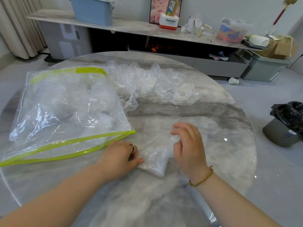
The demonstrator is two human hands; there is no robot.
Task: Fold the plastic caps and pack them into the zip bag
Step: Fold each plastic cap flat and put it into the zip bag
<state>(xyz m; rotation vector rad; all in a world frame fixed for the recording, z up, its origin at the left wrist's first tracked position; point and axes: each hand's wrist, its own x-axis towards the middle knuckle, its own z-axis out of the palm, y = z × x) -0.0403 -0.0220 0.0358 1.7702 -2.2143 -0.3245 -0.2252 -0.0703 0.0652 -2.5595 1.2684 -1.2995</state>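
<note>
A clear plastic cap (155,154) lies flattened on the round marble table, between my two hands. My left hand (121,154) pinches its left edge against the table. My right hand (188,145) hovers over its right side with the fingers loosely curved, touching the plastic near the fingertips. A large clear zip bag (65,112) with lime-green edges lies at the left and holds several folded caps. A loose heap of unfolded clear caps (152,84) sits behind, at the far middle of the table.
The marble table (213,115) ends close on the right. On the floor there stands a grey bin with a black liner (287,125). A low cabinet (147,30) with boxes and clutter runs along the back wall.
</note>
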